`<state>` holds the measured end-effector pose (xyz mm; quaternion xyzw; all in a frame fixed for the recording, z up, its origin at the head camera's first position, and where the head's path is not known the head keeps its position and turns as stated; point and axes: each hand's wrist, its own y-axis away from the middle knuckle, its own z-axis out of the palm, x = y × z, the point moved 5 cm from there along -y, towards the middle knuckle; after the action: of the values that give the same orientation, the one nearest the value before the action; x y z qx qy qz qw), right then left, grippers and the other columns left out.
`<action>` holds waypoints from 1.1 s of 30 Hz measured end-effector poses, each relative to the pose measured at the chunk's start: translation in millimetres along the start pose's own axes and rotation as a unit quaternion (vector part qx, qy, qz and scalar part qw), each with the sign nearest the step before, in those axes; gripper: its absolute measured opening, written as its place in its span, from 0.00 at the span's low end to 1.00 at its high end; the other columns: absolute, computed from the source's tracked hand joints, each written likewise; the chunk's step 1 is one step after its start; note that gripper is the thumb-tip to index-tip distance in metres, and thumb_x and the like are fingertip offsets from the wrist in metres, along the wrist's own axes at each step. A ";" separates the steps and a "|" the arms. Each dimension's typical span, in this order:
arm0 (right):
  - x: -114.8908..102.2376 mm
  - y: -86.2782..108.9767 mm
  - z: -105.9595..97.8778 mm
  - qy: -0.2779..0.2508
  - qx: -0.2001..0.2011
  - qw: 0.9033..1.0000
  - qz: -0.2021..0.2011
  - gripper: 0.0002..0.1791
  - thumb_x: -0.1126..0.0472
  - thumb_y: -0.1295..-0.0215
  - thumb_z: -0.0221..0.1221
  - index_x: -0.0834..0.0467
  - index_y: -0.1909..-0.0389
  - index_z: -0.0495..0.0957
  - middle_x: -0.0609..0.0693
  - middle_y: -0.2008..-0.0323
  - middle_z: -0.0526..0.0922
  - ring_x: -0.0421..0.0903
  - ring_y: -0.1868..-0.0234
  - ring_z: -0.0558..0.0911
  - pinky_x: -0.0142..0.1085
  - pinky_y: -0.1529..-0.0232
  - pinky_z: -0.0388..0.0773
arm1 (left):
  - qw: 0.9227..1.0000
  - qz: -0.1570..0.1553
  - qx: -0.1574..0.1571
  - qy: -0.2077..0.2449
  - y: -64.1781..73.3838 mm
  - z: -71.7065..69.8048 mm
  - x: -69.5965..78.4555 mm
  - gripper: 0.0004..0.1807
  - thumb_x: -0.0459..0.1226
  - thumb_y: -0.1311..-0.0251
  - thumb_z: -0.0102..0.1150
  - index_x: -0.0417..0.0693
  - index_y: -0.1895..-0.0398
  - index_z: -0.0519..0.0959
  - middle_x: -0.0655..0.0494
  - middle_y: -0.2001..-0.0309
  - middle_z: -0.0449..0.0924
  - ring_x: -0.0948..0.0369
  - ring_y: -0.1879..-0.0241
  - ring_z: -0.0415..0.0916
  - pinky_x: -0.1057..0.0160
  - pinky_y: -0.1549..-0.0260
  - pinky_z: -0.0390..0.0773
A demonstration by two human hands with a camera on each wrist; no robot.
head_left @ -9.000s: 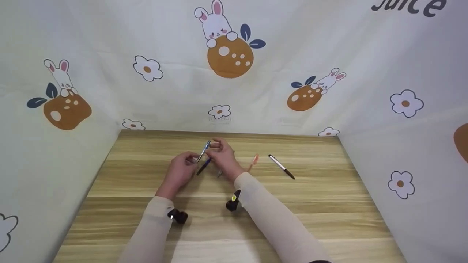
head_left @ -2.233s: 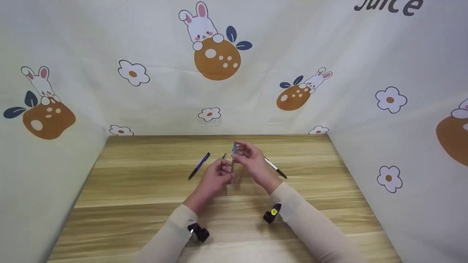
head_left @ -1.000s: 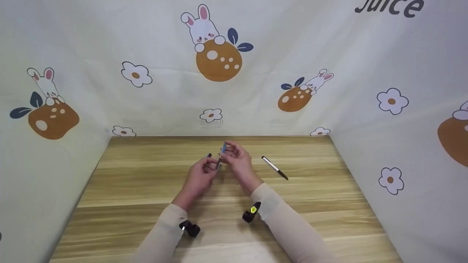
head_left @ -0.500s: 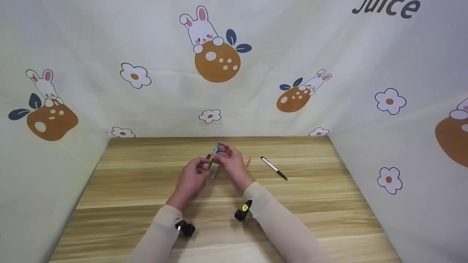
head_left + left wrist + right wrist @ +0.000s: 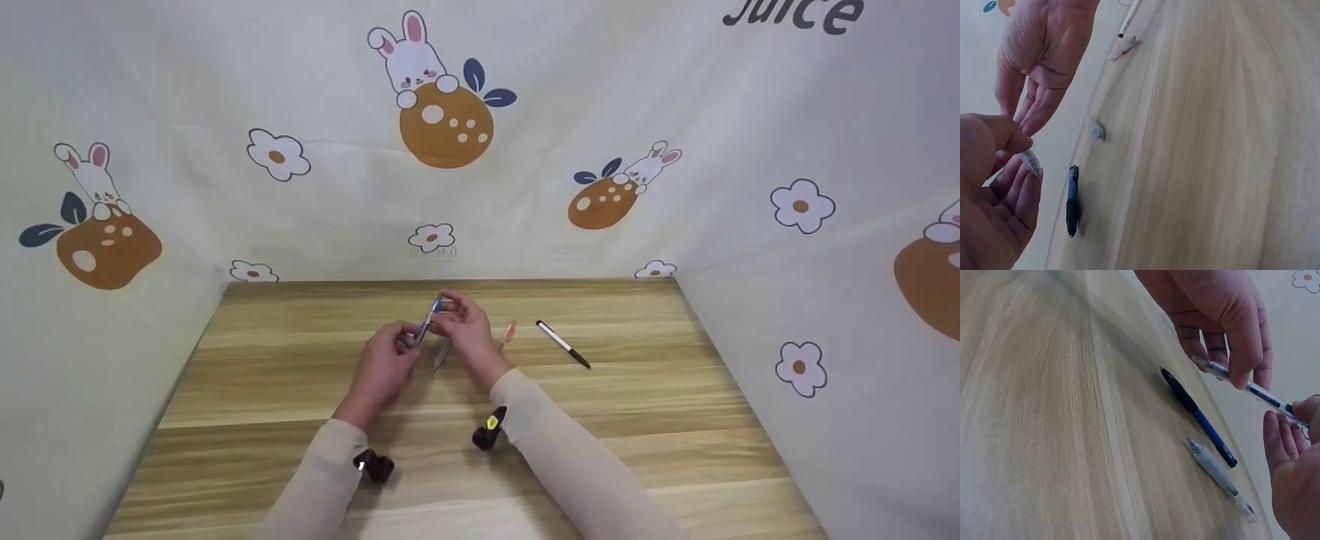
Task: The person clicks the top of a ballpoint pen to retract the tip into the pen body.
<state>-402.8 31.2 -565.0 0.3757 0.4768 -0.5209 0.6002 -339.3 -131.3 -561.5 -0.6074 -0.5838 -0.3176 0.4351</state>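
Note:
Both hands hold one slim pen (image 5: 1264, 395) with a clear, whitish barrel and a blue end, raised above the table and tilted. Thumb and fingers of my left hand (image 5: 386, 365) pinch it toward the tip, which pokes out past them in both wrist views. My right hand (image 5: 470, 339) pinches the blue upper end. Under the hands lie a dark blue pen (image 5: 1196, 415) with a black grip and a clear, greyish pen (image 5: 1217, 472). The head view has the blue pen hidden behind the hands and the greyish pen (image 5: 441, 356) partly covered.
Right of my right hand lies an orange-pink pen (image 5: 509, 333), partly behind the wrist. Farther right is a white pen with black ends (image 5: 563, 344). The wood-grain table (image 5: 637, 442) meets a patterned cloth (image 5: 337, 210) at its back and sides.
Since 2.2 s ago both hands have moved left with the blue-ended pen, from over the orange-pink pen to over the dark blue pen. The pens on the table lie unmoved.

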 end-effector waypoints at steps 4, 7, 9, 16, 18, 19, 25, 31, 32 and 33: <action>1.5 -1.6 3.1 0.003 0.000 1.000 -0.003 0.28 0.78 0.28 0.66 0.66 0.29 0.76 0.70 0.39 0.82 0.48 0.49 0.88 0.43 0.45 0.89 | 1.000 -0.007 -0.002 -0.007 0.6 -4.3 -0.7 0.17 0.25 0.36 0.69 0.43 0.45 0.86 0.51 0.58 0.85 0.56 0.60 0.82 0.57 0.60 0.82; 2.4 -2.9 5.2 0.005 -0.003 1.000 -0.006 0.28 0.77 0.28 0.66 0.68 0.28 0.75 0.72 0.38 0.81 0.48 0.49 0.88 0.44 0.43 0.89 | 1.000 -0.013 -0.002 -0.009 0.7 -8.1 -2.0 0.17 0.26 0.36 0.70 0.44 0.44 0.86 0.51 0.58 0.85 0.55 0.60 0.83 0.56 0.59 0.82; 3.3 -3.6 6.2 0.011 -0.002 1.000 -0.007 0.29 0.77 0.28 0.66 0.69 0.28 0.75 0.69 0.40 0.83 0.48 0.49 0.88 0.48 0.41 0.88 | 1.000 -0.015 0.000 -0.010 0.0 -10.5 -3.5 0.18 0.25 0.37 0.70 0.43 0.44 0.86 0.50 0.58 0.85 0.55 0.59 0.83 0.57 0.60 0.82; 4.7 -5.6 9.4 0.038 -0.007 0.999 -0.011 0.29 0.76 0.27 0.66 0.69 0.27 0.73 0.65 0.41 0.84 0.55 0.45 0.88 0.55 0.37 0.84 | 0.999 -0.028 0.007 -0.025 -3.1 -21.2 -8.7 0.18 0.25 0.36 0.68 0.43 0.44 0.86 0.49 0.57 0.86 0.54 0.59 0.84 0.58 0.62 0.83; 5.0 -6.8 10.1 0.040 -0.010 0.999 -0.013 0.30 0.76 0.28 0.66 0.70 0.27 0.73 0.68 0.39 0.83 0.54 0.45 0.88 0.51 0.39 0.86 | 0.999 -0.031 0.007 -0.033 -3.1 -23.7 -9.4 0.18 0.26 0.35 0.68 0.44 0.43 0.86 0.50 0.56 0.86 0.55 0.59 0.84 0.57 0.60 0.83; 5.1 -7.0 10.5 0.041 -0.012 0.999 -0.014 0.30 0.76 0.28 0.66 0.71 0.26 0.72 0.70 0.39 0.82 0.53 0.46 0.88 0.48 0.40 0.87 | 0.999 -0.032 0.006 -0.036 -3.1 -24.7 -9.9 0.18 0.26 0.35 0.69 0.45 0.43 0.86 0.50 0.56 0.86 0.55 0.59 0.84 0.56 0.59 0.83; 6.6 -7.6 12.6 0.044 -0.021 0.999 -0.014 0.30 0.76 0.29 0.66 0.71 0.27 0.73 0.74 0.36 0.79 0.48 0.46 0.88 0.44 0.41 0.87 | 0.998 -0.035 0.009 -0.053 -3.7 -30.9 -14.7 0.16 0.29 0.33 0.70 0.45 0.43 0.86 0.50 0.56 0.86 0.54 0.57 0.85 0.52 0.55 0.83; 7.4 -7.6 16.1 0.048 -0.027 0.998 -0.013 0.31 0.77 0.29 0.66 0.72 0.27 0.72 0.72 0.37 0.79 0.62 0.40 0.86 0.52 0.37 0.85 | 0.996 -0.045 0.010 -0.074 -5.1 -38.9 -21.4 0.18 0.31 0.35 0.67 0.45 0.42 0.86 0.50 0.55 0.87 0.53 0.56 0.85 0.52 0.56 0.84; 7.6 -7.5 16.7 0.047 -0.027 0.998 -0.012 0.31 0.77 0.29 0.66 0.72 0.27 0.72 0.70 0.38 0.80 0.65 0.38 0.85 0.52 0.37 0.85 | 0.996 -0.044 0.011 -0.077 -5.3 -40.2 -22.0 0.18 0.31 0.35 0.67 0.45 0.42 0.86 0.50 0.55 0.87 0.53 0.56 0.85 0.52 0.56 0.84; 7.7 -7.3 17.2 0.044 -0.026 0.999 -0.011 0.30 0.77 0.29 0.66 0.71 0.27 0.72 0.68 0.39 0.81 0.68 0.37 0.84 0.52 0.38 0.85 | 0.996 -0.043 0.011 -0.079 -5.5 -41.5 -22.7 0.18 0.31 0.35 0.67 0.45 0.42 0.86 0.50 0.56 0.87 0.53 0.56 0.85 0.52 0.56 0.84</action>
<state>-406.9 11.5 -567.6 0.3770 0.5207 -0.4976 0.5824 -342.3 -178.7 -563.5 -0.5998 -0.6458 -0.2807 0.3800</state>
